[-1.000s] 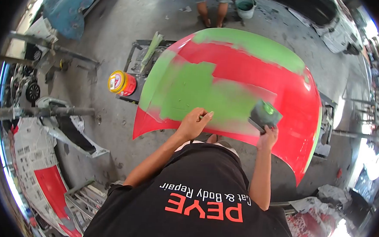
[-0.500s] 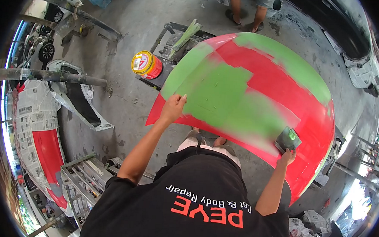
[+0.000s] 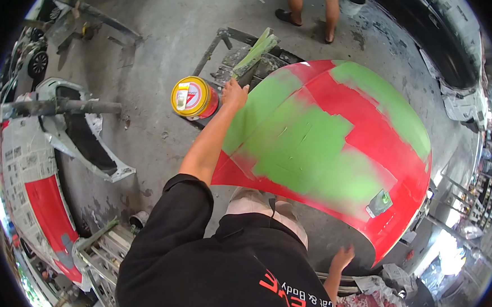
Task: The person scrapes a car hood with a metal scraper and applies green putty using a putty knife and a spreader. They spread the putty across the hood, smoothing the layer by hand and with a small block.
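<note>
Moved away from the curved hood (image 3: 308,149), the left hand (image 3: 234,92) is at one end of a long green strip (image 3: 256,54), finger closure indiscernible, while the right hand (image 3: 342,257), fingers loosely parted, stands clear of the flat dark board (image 3: 379,203) now lying on glossy red paint; black shirt (image 3: 211,264) lettered "Cat & Body".

The palette (image 3: 379,203) lies on the near right part of the hood (image 3: 308,151). To its left, the can (image 3: 194,98) sits on the stand (image 3: 243,36), strips (image 3: 255,55) behind it; beyond stands the bucket (image 3: 352,4).
</note>
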The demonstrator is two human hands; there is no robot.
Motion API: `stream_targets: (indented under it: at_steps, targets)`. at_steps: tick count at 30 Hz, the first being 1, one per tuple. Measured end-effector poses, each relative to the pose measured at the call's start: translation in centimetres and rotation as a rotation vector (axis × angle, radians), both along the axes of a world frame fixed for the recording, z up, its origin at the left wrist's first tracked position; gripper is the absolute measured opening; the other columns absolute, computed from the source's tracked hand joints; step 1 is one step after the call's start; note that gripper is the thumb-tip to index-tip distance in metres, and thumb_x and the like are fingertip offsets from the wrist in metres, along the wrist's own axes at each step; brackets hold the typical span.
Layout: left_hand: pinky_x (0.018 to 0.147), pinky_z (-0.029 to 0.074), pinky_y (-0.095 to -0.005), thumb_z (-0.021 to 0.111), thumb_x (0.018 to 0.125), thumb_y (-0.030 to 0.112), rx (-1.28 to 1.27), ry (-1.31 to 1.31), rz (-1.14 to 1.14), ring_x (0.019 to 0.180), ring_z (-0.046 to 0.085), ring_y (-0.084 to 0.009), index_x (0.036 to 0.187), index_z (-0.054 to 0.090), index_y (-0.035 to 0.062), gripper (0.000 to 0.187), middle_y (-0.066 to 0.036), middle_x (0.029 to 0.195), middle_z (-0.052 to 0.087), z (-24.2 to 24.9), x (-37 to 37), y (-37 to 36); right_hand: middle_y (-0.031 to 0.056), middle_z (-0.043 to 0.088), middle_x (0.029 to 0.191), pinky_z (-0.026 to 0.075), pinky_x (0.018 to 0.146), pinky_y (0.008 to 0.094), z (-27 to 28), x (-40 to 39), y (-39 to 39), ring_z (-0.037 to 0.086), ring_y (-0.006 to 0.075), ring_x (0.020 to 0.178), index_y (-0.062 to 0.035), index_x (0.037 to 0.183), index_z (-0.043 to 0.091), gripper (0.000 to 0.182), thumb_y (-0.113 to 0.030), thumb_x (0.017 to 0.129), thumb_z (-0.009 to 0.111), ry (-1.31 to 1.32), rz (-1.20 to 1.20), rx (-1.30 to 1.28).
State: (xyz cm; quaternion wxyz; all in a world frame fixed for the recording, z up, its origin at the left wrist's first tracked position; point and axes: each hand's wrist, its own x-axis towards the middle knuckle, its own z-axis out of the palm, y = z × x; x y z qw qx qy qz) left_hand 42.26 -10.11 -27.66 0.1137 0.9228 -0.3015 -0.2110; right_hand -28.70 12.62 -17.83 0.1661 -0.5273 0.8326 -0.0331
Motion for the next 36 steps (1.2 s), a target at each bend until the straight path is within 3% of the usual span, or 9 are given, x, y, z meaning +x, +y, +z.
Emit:
stream_targets:
  at_steps: [4,6,10,13,15,21,24,27,36]
  targets:
    - [0.104,0.046,-0.0515,0.071,0.083,0.065,0.086,-0.121,0.092,0.127,0.054,-0.0425,0.141,0.041,-0.0017,0.093,-0.025,0.139,0.051,-2.9,2.1,-2.6,0.0226,0.071,0.115,0.051,0.098,0.0420,0.1,2.0,10.8,0.068,0.0335,0.108,0.0070,0.126,0.063,0.047,-0.013,0.084,0.068,-0.276,-0.099,0.126]
    - [0.102,0.048,-0.0507,0.071,0.080,0.070,0.146,-0.084,0.046,0.124,0.056,-0.0424,0.136,0.046,-0.0011,0.094,-0.025,0.135,0.052,-2.8,2.6,-2.8,0.0297,0.066,0.126,0.047,0.107,0.0429,3.0,6.0,14.3,0.061,0.0407,0.124,0.0108,0.126,0.063,0.052,-0.012,0.079,0.070,-0.328,-0.251,0.470]
    - [0.087,0.057,-0.0512,0.073,0.075,0.074,0.231,-0.319,-0.085,0.115,0.062,-0.0415,0.130,0.046,0.0019,0.095,-0.023,0.128,0.054,-5.4,3.6,-1.9,0.0210,0.071,0.119,0.052,0.099,0.0395,-2.7,3.5,26.1,0.068,0.0313,0.115,0.0019,0.121,0.069,0.048,-0.023,0.080,0.071,-0.422,-0.240,0.609]
    - [0.091,0.055,-0.0545,0.081,0.067,0.072,0.184,-0.271,-0.054,0.114,0.061,-0.0454,0.129,0.046,-0.0001,0.101,-0.026,0.129,0.054,-6.5,5.6,-1.6,0.0216,0.073,0.107,0.053,0.091,0.0432,2.0,9.7,22.2,0.069,0.0367,0.105,-0.0022,0.113,0.072,0.042,-0.028,0.080,0.070,-0.434,-0.244,0.622]
    - [0.095,0.053,-0.0562,0.082,0.067,0.071,0.126,-0.228,-0.063,0.121,0.056,-0.0475,0.132,0.043,-0.0020,0.105,-0.030,0.131,0.052,-7.2,6.7,-1.4,0.0218,0.072,0.111,0.053,0.092,0.0426,-1.0,9.1,22.9,0.068,0.0382,0.108,-0.0019,0.118,0.070,0.046,-0.028,0.080,0.070,-0.330,-0.094,0.616]
    - [0.089,0.052,-0.0568,0.073,0.090,0.046,-0.031,-0.070,-0.085,0.110,0.060,-0.0500,0.126,0.053,0.0022,0.060,-0.029,0.129,0.052,-9.3,8.9,-1.0,0.0201,0.072,0.115,0.051,0.096,0.0406,2.8,14.2,17.5,0.068,0.0337,0.112,0.0019,0.125,0.066,0.053,-0.027,0.080,0.070,-0.395,-0.361,0.488]
    - [0.080,0.049,-0.0584,0.065,0.097,0.026,-0.222,-0.124,-0.053,0.094,0.063,-0.0479,0.108,0.059,0.0020,0.027,-0.024,0.093,0.064,-5.5,6.5,0.0,0.0181,0.073,0.115,0.051,0.096,0.0389,-2.7,10.9,21.2,0.069,0.0313,0.111,0.0019,0.122,0.067,0.051,-0.031,0.083,0.070,-0.481,-0.332,0.463]
    - [0.074,0.044,-0.0551,0.061,0.099,0.019,-0.462,-0.110,-0.073,0.086,0.061,-0.0474,0.098,0.055,0.0017,0.018,-0.025,0.088,0.064,-5.8,6.0,0.7,0.0171,0.074,0.113,0.051,0.095,0.0375,-1.5,11.2,19.9,0.070,0.0297,0.108,-0.0002,0.120,0.069,0.048,-0.033,0.085,0.070,-0.495,-0.230,0.542]
    - [0.076,0.050,-0.0550,0.056,0.102,0.019,-0.415,-0.080,0.153,0.091,0.066,-0.0463,0.106,0.053,0.0031,0.016,-0.025,0.100,0.068,-3.0,4.2,0.3,0.0179,0.075,0.101,0.054,0.086,0.0392,-1.1,10.6,17.6,0.073,0.0295,0.098,0.0006,0.112,0.071,0.038,-0.030,0.090,0.068,-0.356,-0.178,0.405]
